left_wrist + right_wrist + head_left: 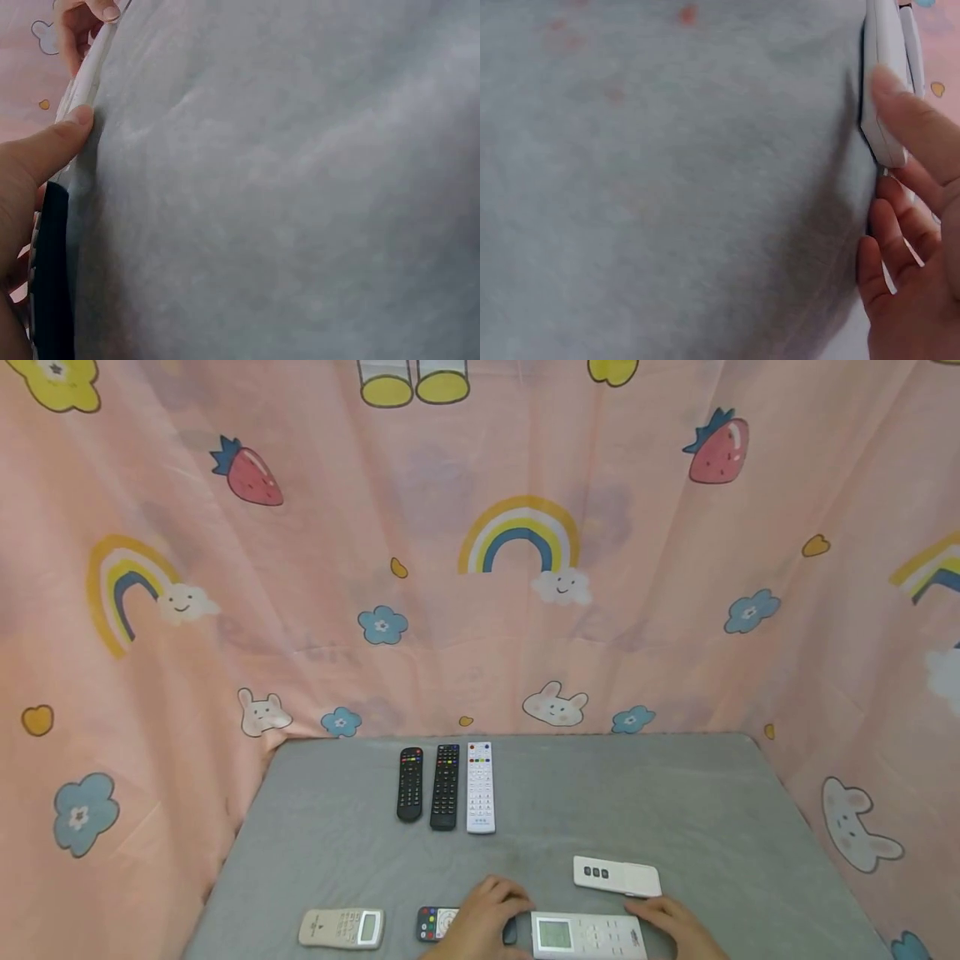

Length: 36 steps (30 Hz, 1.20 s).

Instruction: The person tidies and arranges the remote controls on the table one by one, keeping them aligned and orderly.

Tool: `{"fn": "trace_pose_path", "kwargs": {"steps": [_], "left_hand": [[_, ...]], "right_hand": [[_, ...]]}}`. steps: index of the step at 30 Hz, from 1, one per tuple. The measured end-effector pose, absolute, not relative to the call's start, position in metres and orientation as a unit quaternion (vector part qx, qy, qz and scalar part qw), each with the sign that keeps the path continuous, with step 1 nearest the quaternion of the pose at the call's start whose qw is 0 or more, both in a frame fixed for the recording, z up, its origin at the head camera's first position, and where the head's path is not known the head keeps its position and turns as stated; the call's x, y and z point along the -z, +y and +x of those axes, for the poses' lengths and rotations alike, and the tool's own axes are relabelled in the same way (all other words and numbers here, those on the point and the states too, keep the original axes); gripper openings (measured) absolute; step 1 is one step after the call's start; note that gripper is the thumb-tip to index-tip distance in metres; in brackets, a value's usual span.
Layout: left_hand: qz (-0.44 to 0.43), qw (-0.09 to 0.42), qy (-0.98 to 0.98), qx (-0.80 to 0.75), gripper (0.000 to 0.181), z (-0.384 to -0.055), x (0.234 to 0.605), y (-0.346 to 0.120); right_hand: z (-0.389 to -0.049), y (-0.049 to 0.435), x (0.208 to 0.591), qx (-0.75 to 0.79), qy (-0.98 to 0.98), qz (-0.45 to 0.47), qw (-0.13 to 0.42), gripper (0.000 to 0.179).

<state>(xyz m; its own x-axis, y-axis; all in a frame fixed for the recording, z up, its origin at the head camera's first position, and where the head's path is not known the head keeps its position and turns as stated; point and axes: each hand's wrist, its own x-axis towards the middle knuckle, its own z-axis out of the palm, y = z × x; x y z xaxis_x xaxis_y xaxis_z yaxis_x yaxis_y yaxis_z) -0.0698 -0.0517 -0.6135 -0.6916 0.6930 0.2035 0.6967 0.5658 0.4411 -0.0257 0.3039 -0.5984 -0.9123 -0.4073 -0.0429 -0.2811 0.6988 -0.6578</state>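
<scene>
A white air conditioner remote (603, 935) with a greenish screen lies crosswise at the table's front, between both hands. My left hand (483, 922) grips its left end, thumb (71, 135) on the near long edge. That hand also covers the middle of a dark remote (428, 925) with coloured buttons. At the other end, my right hand (675, 927) holds the white remote's corner, thumb (900, 94) against its near side and the other fingers bent behind the end. Just beyond lies a slim white remote (617, 877) with three dark buttons, slightly slanted.
A beige remote (341, 928) with a small screen lies at the front left. Farther back, two black remotes (409, 785) and a white remote (481, 789) stand in an upright row on the grey cloth (675, 802). A pink patterned curtain (300, 568) surrounds the table.
</scene>
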Motion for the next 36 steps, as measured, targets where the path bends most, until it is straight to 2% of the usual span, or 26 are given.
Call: {"fn": "trace_pose_path", "kwargs": {"steps": [6,10,14,18,23,29,36], "left_hand": [[-0.388,0.015,-0.889,0.242,0.055,-0.068,0.612,-0.048],[-0.382,0.008,-0.895,0.230,0.055,-0.066,0.609,-0.047],[-0.374,-0.005,-0.898,0.232,0.057,-0.066,0.603,-0.047],[-0.376,0.015,-0.892,0.249,0.060,-0.072,0.591,-0.049],[-0.372,0.033,-0.865,0.334,0.062,-0.082,0.576,-0.052],[-0.334,0.041,-0.836,0.433,0.059,-0.087,0.574,-0.051],[-0.269,0.100,-0.834,0.472,0.043,-0.091,0.579,-0.047]], "right_hand": [[-0.028,0.308,0.605,0.360,0.904,-0.220,0.073,0.060],[-0.028,0.309,0.604,0.357,0.904,-0.220,0.082,0.059],[-0.031,0.309,0.592,0.345,0.909,-0.191,0.139,0.058],[-0.035,0.307,0.573,0.336,0.910,-0.137,0.199,0.062],[-0.037,0.298,0.556,0.350,0.911,-0.068,0.207,0.075],[-0.033,0.289,0.550,0.372,0.915,-0.081,0.134,0.078],[-0.033,0.272,0.552,0.400,0.911,-0.095,0.020,0.070]]}}
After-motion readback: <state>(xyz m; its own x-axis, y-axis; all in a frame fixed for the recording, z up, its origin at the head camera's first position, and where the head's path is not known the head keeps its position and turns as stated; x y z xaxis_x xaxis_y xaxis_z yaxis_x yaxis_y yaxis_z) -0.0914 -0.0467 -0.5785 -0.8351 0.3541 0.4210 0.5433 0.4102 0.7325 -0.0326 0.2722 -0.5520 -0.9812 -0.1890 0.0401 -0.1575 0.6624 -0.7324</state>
